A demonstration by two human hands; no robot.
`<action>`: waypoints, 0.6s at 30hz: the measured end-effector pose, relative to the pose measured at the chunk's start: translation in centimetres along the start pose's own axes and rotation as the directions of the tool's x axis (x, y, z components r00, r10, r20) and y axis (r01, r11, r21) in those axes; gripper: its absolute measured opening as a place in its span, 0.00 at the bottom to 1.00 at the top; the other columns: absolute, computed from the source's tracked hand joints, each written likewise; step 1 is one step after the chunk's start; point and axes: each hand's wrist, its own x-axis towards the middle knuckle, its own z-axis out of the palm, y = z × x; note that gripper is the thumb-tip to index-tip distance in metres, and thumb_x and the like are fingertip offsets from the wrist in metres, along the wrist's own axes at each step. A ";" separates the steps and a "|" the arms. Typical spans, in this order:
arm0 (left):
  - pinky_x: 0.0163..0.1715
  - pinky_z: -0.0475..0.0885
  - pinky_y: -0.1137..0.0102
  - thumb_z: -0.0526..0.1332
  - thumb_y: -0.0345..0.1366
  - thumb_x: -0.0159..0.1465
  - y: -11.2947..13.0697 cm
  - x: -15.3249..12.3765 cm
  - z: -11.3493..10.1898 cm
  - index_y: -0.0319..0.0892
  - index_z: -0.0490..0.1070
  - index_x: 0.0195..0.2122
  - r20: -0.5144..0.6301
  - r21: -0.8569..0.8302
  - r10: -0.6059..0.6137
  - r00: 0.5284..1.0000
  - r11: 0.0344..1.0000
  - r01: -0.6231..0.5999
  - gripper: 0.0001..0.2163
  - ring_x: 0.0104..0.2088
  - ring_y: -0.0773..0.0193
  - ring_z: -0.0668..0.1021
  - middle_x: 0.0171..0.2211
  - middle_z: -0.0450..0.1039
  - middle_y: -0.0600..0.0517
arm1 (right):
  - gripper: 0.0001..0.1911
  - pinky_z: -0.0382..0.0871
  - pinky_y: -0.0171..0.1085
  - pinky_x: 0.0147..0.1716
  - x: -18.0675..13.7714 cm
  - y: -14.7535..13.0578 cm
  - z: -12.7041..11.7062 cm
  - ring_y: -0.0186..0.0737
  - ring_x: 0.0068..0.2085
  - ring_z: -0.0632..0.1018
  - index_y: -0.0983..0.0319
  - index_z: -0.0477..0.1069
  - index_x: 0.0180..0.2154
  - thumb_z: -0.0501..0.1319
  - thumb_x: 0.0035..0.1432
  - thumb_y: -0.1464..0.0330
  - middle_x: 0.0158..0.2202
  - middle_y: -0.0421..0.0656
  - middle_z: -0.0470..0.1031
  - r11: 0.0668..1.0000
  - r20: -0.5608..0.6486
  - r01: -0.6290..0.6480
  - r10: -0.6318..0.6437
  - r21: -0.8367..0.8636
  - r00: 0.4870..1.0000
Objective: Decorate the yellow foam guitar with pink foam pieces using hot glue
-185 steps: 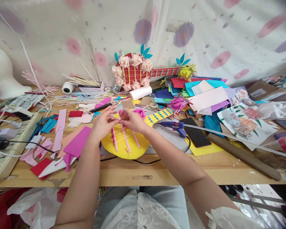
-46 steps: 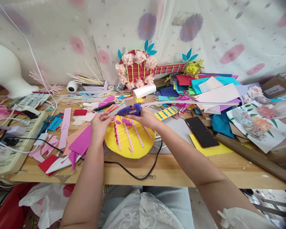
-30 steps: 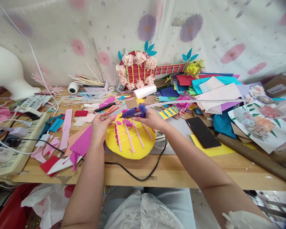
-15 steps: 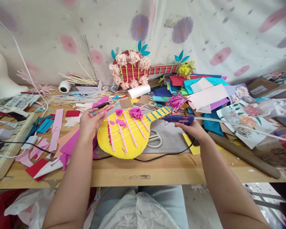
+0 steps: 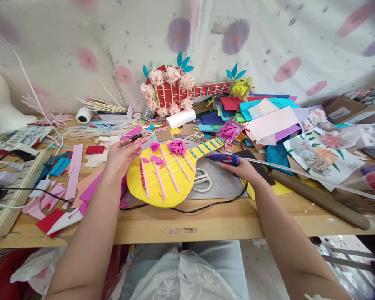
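Note:
A yellow paper guitar (image 5: 162,175) lies in front of me on the wooden table (image 5: 206,221), with pink strips, white strings and magenta paper flowers (image 5: 177,146) on its body. My left hand (image 5: 120,156) hovers at the guitar's upper left edge, fingers pinched on a small pink piece. My right hand (image 5: 242,168) grips the blue glue gun (image 5: 221,158) low over the grey cutting mat (image 5: 221,183), its nozzle pointing left toward the guitar's neck. A long glue stick trails from the gun to the right.
Scissors (image 5: 203,181) lie on the mat beside the guitar. A black phone (image 5: 261,168) sits right of my hand. Coloured paper sheets (image 5: 262,114) pile up behind, a finished red paper guitar (image 5: 175,91) leans on the curtain. A power strip (image 5: 9,183) and paper scraps fill the left.
My right hand carried the glue gun from above the guitar's body off to the right and lowered it toward the mat. The left hand stayed at the guitar's edge.

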 end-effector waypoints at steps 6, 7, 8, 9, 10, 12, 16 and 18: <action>0.32 0.73 0.73 0.70 0.25 0.41 0.0 0.1 0.6 0.40 0.68 0.30 0.048 0.017 0.024 0.999 1.000 -0.025 0.15 0.35 0.64 0.80 0.32 0.77 0.51 | 0.23 0.66 0.41 0.31 -2.1 0.4 -2.3 0.45 0.33 0.74 0.60 0.69 0.32 0.63 0.44 0.47 0.33 0.47 0.74 0.952 -0.086 0.136 -0.165 -0.272 0.983; 0.32 0.72 0.73 0.70 0.26 0.41 0.0 0.0 0.7 0.40 0.69 0.30 0.044 0.022 0.038 0.998 0.999 -0.039 0.15 0.35 0.64 0.80 0.31 0.77 0.51 | 0.23 0.64 0.40 0.29 -2.6 0.5 -2.6 0.44 0.30 0.73 0.59 0.68 0.29 0.63 0.44 0.47 0.29 0.46 0.73 0.950 -0.081 0.091 -0.120 -0.297 0.989; 0.32 0.72 0.73 0.70 0.26 0.40 0.1 -0.2 0.7 0.39 0.69 0.29 0.036 0.023 0.049 0.998 0.998 -0.050 0.15 0.35 0.64 0.79 0.31 0.77 0.51 | 0.23 0.62 0.39 0.26 -3.1 0.5 -2.8 0.41 0.28 0.71 0.59 0.66 0.27 0.63 0.43 0.46 0.26 0.43 0.71 0.952 -0.044 0.045 -0.062 -0.304 0.997; 0.33 0.72 0.73 0.70 0.26 0.40 0.1 -0.3 0.8 0.39 0.69 0.29 0.024 0.019 0.057 0.998 0.998 -0.057 0.15 0.35 0.64 0.79 0.30 0.77 0.51 | 0.23 0.60 0.38 0.24 -3.5 0.2 -2.8 0.39 0.25 0.69 0.58 0.64 0.26 0.62 0.44 0.45 0.23 0.41 0.69 0.956 0.023 0.016 -0.010 -0.293 1.000; 0.33 0.72 0.73 0.70 0.26 0.40 0.2 -0.5 0.9 0.39 0.69 0.28 0.014 0.015 0.056 0.998 0.998 -0.056 0.15 0.34 0.64 0.79 0.30 0.77 0.51 | 0.23 0.58 0.36 0.23 -3.9 -0.3 -2.8 0.37 0.24 0.67 0.58 0.64 0.25 0.61 0.45 0.45 0.22 0.39 0.67 0.964 0.110 0.011 0.019 -0.266 0.994; 0.33 0.72 0.72 0.70 0.26 0.40 0.2 -0.8 1.0 0.39 0.70 0.29 0.010 0.015 0.046 0.999 0.999 -0.046 0.14 0.33 0.64 0.79 0.29 0.77 0.52 | 0.23 0.57 0.35 0.23 -4.1 -2.3 -2.2 0.35 0.24 0.66 0.59 0.64 0.25 0.60 0.47 0.46 0.21 0.37 0.65 0.984 0.290 0.080 -0.031 -0.158 0.956; 0.35 0.73 0.70 0.72 0.29 0.39 0.0 -1.5 1.5 0.39 0.72 0.30 0.058 0.060 0.070 0.996 0.995 -0.073 0.16 0.34 0.62 0.79 0.29 0.77 0.51 | 0.17 0.61 0.34 0.28 -2.8 -9.2 1.3 0.33 0.28 0.68 0.61 0.67 0.29 0.61 0.51 0.52 0.26 0.38 0.68 0.944 0.334 0.251 -0.313 0.216 0.889; 0.37 0.73 0.69 0.73 0.31 0.38 -0.2 -1.8 1.8 0.39 0.72 0.30 0.075 0.084 0.093 0.993 0.992 -0.099 0.17 0.35 0.61 0.79 0.29 0.77 0.51 | 0.15 0.63 0.34 0.30 -1.7 -12.9 3.8 0.33 0.30 0.70 0.62 0.68 0.32 0.63 0.50 0.56 0.28 0.38 0.69 0.877 0.279 0.261 -0.389 0.403 0.878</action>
